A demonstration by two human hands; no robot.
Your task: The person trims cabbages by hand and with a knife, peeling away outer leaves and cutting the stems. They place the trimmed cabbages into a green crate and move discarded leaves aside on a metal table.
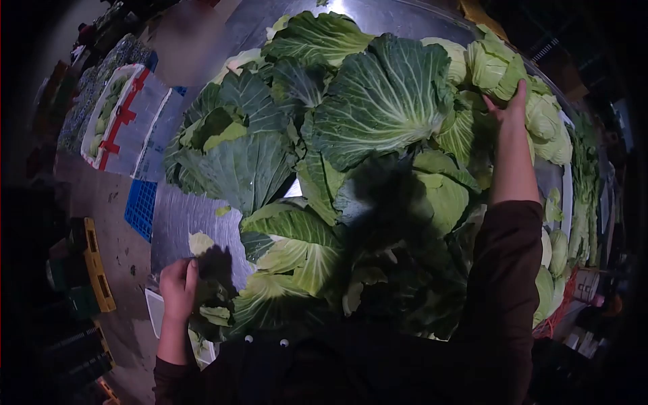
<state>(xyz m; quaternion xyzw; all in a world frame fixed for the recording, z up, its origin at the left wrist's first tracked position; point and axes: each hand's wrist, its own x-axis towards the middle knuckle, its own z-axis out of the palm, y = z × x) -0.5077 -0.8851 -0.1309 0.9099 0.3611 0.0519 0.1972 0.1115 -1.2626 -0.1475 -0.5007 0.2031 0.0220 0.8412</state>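
Note:
My right hand [511, 108] reaches to the upper right and is against a trimmed pale green cabbage [491, 64], thumb apart from the other fingers, which are partly hidden. At the lower left, my left hand [179, 287] is closed beside the table edge; whatever it may hold does not show. Close to it lie a small pale leaf piece [200, 243] and some leaf scraps [216, 314]. Large dark green cabbage leaves [385, 101] and untrimmed cabbages [236, 169] cover the middle. A lighter cabbage [442, 199] sits among them, partly in shadow.
The metal table [185, 212] carries the pile. More trimmed cabbages [545, 121] stand along its right side, with long leafy greens [584, 189] beyond. To the left are a box with red tape [125, 115], a blue crate [141, 206] and a yellow pallet [99, 266].

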